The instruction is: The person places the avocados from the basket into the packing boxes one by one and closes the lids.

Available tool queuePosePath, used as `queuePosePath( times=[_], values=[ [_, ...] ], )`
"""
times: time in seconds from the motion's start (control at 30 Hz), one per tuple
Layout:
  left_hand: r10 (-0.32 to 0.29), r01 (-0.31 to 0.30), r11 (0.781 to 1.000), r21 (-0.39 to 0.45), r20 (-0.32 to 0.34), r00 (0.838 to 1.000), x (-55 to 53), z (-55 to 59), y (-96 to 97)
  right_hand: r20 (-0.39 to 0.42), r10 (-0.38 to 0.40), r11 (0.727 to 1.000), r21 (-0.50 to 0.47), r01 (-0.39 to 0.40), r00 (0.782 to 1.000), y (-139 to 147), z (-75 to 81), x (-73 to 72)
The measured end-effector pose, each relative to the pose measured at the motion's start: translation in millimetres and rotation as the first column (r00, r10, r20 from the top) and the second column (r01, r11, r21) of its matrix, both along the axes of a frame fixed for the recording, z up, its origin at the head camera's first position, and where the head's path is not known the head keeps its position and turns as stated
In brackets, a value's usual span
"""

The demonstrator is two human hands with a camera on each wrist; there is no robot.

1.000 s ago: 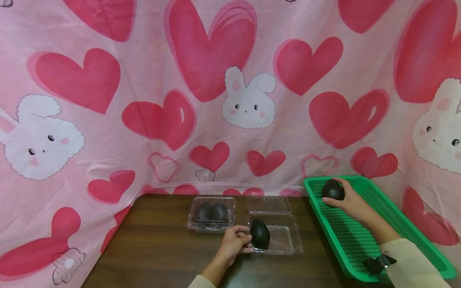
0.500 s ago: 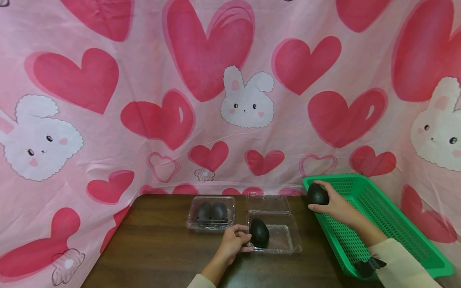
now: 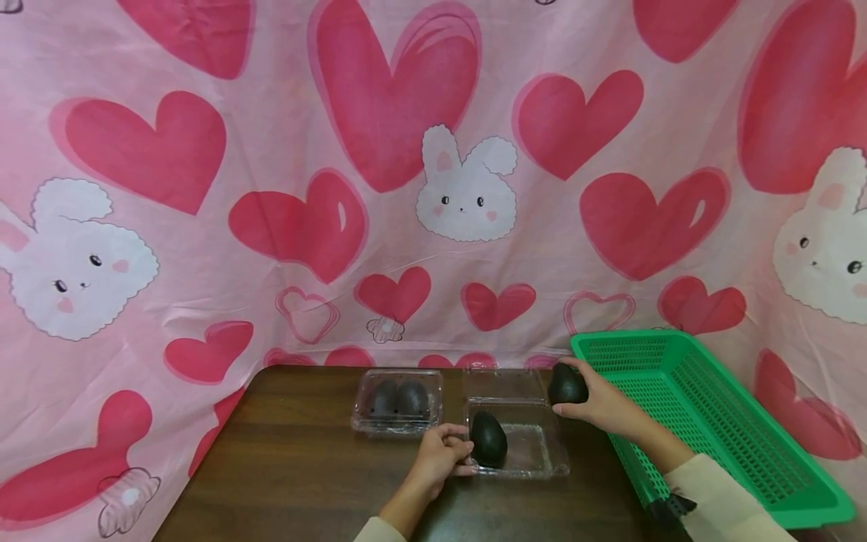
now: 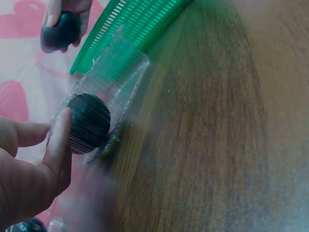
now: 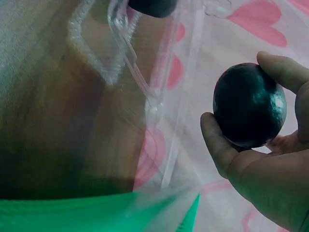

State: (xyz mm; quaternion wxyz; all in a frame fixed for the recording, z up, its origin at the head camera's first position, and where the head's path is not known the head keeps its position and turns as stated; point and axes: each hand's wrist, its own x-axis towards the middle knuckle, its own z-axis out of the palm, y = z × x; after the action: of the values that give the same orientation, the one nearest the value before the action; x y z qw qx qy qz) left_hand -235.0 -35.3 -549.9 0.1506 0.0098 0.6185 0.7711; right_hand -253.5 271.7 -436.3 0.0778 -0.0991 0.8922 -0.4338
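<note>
My right hand (image 3: 599,403) grips a dark avocado (image 3: 567,384), thumb and fingers around its sides. It holds it in the air, just right of an open clear plastic clamshell box (image 3: 535,473). Inside that box, on the left, lies another dark avocado (image 3: 489,439). At the box's left wall, my left hand (image 3: 436,461) holds the edge between thumb and fingers. The left wrist view shows the fingers (image 4: 60,140) right against the ridged plastic, with the avocado behind it. In the right wrist view the held avocado (image 5: 249,105) is plainly seen between the fingertips.
A closed clear clamshell box (image 3: 397,430) with two dark avocados stands left of the open one. On the right is a green plastic basket (image 3: 704,406), under my right forearm. The brown wooden table (image 3: 305,467) ends at a pink heart-print cloth (image 3: 284,248).
My right hand has carried its avocado leftward and slightly down, from over the green basket to beside the open box. The left hand has stayed in place at the box's edge.
</note>
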Motion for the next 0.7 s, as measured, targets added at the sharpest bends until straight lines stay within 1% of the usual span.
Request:
queuePosePath(
  times=[0.1,0.3,0.47,0.6,0.7],
  values=[
    [0.002,-0.002,1.000,0.000,-0.002,1.000,0.5,0.4,0.5,-0.004,0.007,1.000,0.029,-0.007,1.000,-6.9,-5.4,0.6],
    [0.005,-0.005,1.000,-0.007,-0.002,1.000,0.8,0.9,0.0,-0.025,0.039,0.992,0.121,-0.035,0.999,-20.6,-14.1,2.0],
    [0.005,-0.005,1.000,-0.006,-0.002,1.000,1.0,1.0,0.7,-0.044,0.082,0.986,0.147,-0.075,0.996,-30.0,-22.3,3.2],
    [0.005,-0.005,1.000,-0.006,0.000,1.000,1.5,0.7,0.9,-0.090,0.114,0.979,0.180,-0.097,0.989,-36.3,-30.6,2.4],
    [0.006,-0.006,1.000,-0.006,0.003,1.000,1.6,1.0,0.7,-0.109,0.132,0.975,0.192,-0.109,0.985,-41.3,-35.2,2.6]
  ],
)
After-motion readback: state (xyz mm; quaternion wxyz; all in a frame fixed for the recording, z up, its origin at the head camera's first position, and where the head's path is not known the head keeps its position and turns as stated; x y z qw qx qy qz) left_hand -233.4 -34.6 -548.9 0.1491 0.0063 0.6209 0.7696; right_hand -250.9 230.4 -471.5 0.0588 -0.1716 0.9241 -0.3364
